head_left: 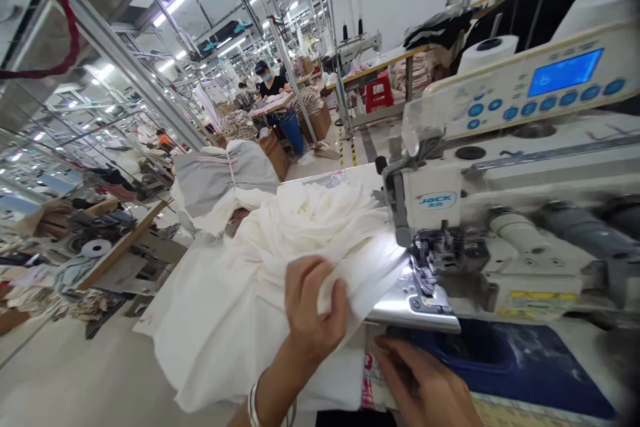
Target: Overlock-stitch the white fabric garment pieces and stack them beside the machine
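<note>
My left hand (315,310), a bangle at its wrist, is closed on a fold of white fabric (210,320). The cloth lies bunched over the table and reaches right, up to the needle area of a sewing machine (433,197) marked JACK. A small lamp lights the fabric beside the metal presser foot and plate (425,297). Below the plate, close to the table edge, is my right hand (427,383). Its thumb and forefinger tips come together; whatever lies between them, if anything, is too small to make out.
White thread cones (490,53) stand behind the machine's control panel (565,73). A tied grey bundle (225,170) sits beyond the cloth. Farther off, a masked person (270,83) works at another table. A red stool (379,93) stands under a back bench.
</note>
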Demonstrator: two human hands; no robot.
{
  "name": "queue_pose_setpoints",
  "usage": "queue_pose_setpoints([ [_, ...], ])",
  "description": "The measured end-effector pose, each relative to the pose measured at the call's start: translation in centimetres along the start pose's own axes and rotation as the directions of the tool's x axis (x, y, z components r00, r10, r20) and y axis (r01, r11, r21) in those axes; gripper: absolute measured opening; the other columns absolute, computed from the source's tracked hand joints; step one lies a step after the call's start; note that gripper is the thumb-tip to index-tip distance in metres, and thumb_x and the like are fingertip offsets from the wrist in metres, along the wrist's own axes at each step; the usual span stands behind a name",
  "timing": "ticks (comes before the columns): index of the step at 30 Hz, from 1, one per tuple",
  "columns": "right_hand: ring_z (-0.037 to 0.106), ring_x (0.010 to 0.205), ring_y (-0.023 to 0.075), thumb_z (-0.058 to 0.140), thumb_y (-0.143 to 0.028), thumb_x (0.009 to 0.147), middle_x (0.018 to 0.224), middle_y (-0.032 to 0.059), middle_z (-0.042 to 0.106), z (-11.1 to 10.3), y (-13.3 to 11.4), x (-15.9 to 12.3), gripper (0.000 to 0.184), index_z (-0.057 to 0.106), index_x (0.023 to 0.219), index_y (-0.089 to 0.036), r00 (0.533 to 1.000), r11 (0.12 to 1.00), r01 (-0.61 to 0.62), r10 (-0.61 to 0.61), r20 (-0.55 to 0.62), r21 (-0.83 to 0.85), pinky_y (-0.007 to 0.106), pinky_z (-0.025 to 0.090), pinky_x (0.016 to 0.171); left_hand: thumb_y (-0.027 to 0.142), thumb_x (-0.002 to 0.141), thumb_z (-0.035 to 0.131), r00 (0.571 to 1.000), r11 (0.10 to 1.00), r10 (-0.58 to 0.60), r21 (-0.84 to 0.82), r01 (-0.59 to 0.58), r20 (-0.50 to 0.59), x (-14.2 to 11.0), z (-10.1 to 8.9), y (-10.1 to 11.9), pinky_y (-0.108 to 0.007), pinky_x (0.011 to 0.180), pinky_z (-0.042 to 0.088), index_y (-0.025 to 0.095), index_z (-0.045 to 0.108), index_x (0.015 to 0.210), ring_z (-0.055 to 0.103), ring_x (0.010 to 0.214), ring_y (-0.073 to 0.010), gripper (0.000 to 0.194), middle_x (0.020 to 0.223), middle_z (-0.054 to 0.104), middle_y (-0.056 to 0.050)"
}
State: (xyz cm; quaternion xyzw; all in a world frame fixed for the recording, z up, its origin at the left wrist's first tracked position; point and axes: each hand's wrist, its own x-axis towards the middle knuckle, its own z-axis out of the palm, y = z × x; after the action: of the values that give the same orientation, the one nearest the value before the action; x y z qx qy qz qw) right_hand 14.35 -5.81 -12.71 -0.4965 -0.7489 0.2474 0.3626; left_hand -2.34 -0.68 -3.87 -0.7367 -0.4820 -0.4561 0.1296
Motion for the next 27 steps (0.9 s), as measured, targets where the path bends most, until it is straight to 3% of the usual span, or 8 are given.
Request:
queue_pose_setpoints([
  [4, 0.072, 0.064, 0.0256, 0.042, -0.037, 0.097, 0.073, 0.0023, 0.074, 1.9, -0.8, 0.8, 0.031, 0.067, 0.109, -0.023, 0.979, 0.951, -0.106, 0.152, 0.139, -0.291, 0.034, 0.055, 0.054, 0.031, 0.081, 0.063, 0.92, 0.87, -0.332, 0.444, 0.214, 0.209, -6.0, -4.4, -3.3, -0.042, 0.074, 0.051, 0.014, 0.052, 0.12, 0.06, 0.084, -0.0261, 0.044, 0.091, 0.062, -0.01],
  [7, 0.071, 0.063, 0.0294, 0.045, -0.03, 0.096, 0.069, 0.0063, 0.073, 2.8, -2.8, 1.8, 0.026, 0.069, 0.098, -0.021, 0.968, 0.893, -0.116, 0.199, 0.151, -0.435, 0.037, 0.053, 0.058, 0.02, 0.085, 0.049, 0.814, 0.831, -0.449, 0.508, 0.227, 0.37, -7.8, -6.8, -5.9, -0.037, 0.069, 0.049, 0.017, 0.062, 0.098, 0.063, 0.074, -0.024, 0.019, 0.077, 0.066, -0.006],
  [13, 0.071, 0.064, 0.0262, 0.044, -0.023, 0.096, 0.067, 0.0018, 0.071, 2.9, -4.7, 2.4, 0.02, 0.062, 0.088, -0.024, 0.967, 0.892, -0.085, 0.182, 0.18, -0.444, 0.032, 0.046, 0.057, 0.018, 0.083, 0.044, 0.764, 0.806, -0.585, 0.294, 0.513, 0.272, -0.3, -10.6, -7.9, -0.023, 0.053, 0.044, 0.02, 0.058, 0.084, 0.055, 0.045, -0.0125, 0.014, 0.056, 0.058, 0.005],
  [17, 0.069, 0.067, 0.0263, 0.044, -0.023, 0.095, 0.066, -0.0026, 0.068, 2.6, -4.9, 2.1, 0.019, 0.055, 0.08, -0.026, 0.952, 0.901, -0.145, 0.239, 0.189, -0.41, 0.033, 0.043, 0.06, 0.009, 0.079, 0.043, 0.928, 0.921, -0.365, 0.175, 0.348, 0.074, 9.5, -9.2, -10.1, -0.022, 0.062, 0.046, 0.018, 0.055, 0.079, 0.058, 0.057, -0.0124, 0.015, 0.061, 0.057, 0.004],
  [20, 0.069, 0.069, 0.0257, 0.04, -0.026, 0.097, 0.069, -0.0017, 0.068, 2.3, -4.5, 1.7, 0.019, 0.053, 0.083, -0.026, 0.949, 0.931, -0.114, 0.206, 0.24, -0.348, 0.034, 0.044, 0.061, 0.004, 0.075, 0.046, 0.978, 0.976, -0.142, 0.186, 0.113, 0.153, 14.0, -5.7, -11.6, -0.031, 0.08, 0.048, 0.014, 0.058, 0.098, 0.061, 0.083, -0.0185, 0.027, 0.089, 0.064, -0.006],
  [23, 0.068, 0.069, 0.0216, 0.038, -0.033, 0.099, 0.072, -0.0003, 0.065, 1.7, -3.9, 1.2, 0.019, 0.05, 0.086, -0.025, 0.969, 0.986, -0.002, 0.043, 0.244, -0.164, 0.03, 0.047, 0.058, 0.004, 0.077, 0.049, 0.992, 0.973, -0.038, 0.23, 0.009, 0.122, 13.2, -3.4, -10.2, -0.041, 0.092, 0.043, 0.012, 0.054, 0.111, 0.056, 0.104, -0.0245, 0.036, 0.107, 0.06, -0.012],
  [26, 0.066, 0.077, 0.0184, 0.04, -0.03, 0.098, 0.084, 0.0033, 0.063, 1.1, -4.2, 0.9, 0.013, 0.047, 0.09, -0.024, 0.975, 0.986, 0.168, -0.165, 0.147, -0.01, 0.026, 0.049, 0.063, 0.017, 0.089, 0.046, 0.999, 0.997, 0.028, 0.066, -0.03, 0.031, 8.3, -4.4, -6.1, -0.034, 0.082, 0.046, 0.016, 0.055, 0.09, 0.057, 0.086, -0.02, 0.01, 0.083, 0.059, -0.006],
  [27, 0.066, 0.078, 0.0175, 0.041, -0.027, 0.098, 0.087, 0.0036, 0.063, 1.1, -4.7, 0.9, 0.008, 0.047, 0.094, -0.023, 0.97, 0.979, 0.201, -0.204, 0.131, 0.034, 0.025, 0.049, 0.064, 0.023, 0.093, 0.044, 0.989, 0.997, 0.038, -0.074, -0.028, 0.142, 6.5, -5.3, -4.8, -0.029, 0.074, 0.046, 0.017, 0.055, 0.084, 0.056, 0.074, -0.017, 0.015, 0.075, 0.058, -0.003],
])
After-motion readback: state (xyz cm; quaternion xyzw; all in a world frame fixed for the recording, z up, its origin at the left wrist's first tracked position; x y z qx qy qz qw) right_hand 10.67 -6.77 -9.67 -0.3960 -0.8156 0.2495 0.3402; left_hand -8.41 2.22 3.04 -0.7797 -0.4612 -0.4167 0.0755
